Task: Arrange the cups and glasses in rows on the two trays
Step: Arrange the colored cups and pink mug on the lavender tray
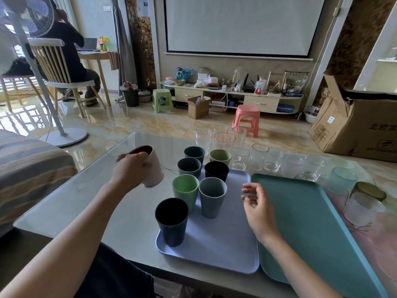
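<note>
1. Left hand [131,168] clamped on pink cup [153,168], tilted, held above table left of lavender tray [214,250]; right hand [256,206] empty, fingers loosely apart over tray seam.
2. Best: level cup; set upright in free tray spot, aligned with cup rows.
3. Far glasses [255,157] overlap, count unclear; teal tray [305,222] cut off at bottom edge.

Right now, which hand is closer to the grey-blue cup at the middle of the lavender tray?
Right. The right hand hovers empty just right of the grey-blue cup; the left hand is farther off to its left, holding a pink cup.
</note>
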### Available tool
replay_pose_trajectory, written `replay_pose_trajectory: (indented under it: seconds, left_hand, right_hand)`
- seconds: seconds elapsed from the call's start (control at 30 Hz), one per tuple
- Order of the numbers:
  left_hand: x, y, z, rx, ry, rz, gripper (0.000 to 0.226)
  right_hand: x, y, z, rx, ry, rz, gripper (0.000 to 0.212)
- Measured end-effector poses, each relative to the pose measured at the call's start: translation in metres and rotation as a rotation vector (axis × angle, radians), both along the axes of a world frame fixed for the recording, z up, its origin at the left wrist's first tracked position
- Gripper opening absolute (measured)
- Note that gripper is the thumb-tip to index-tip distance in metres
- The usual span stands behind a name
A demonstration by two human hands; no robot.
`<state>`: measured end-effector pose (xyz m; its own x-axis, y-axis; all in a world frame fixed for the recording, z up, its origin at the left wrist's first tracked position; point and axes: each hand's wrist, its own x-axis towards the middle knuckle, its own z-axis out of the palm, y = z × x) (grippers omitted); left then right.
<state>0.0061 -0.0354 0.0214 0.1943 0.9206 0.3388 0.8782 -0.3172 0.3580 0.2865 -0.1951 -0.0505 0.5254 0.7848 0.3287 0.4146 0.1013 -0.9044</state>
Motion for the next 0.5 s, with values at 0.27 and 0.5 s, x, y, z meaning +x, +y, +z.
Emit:
replay_pose_trajectory:
  seconds: [0.27,0.5]
  left_hand:
    - [0.083,-0.126,0.068,0.213,-0.163,-0.076,0.022]
    - [0.150,-0.179,0.021,0.016,0.112,-0.257,0.022]
  right_hand:
    - [-0.090,-0.052,0.064,0.156,-0.054,0.399,0.033]
    - [-0.084,-0.092,0.020,0.112,0.241,0.218,0.022]
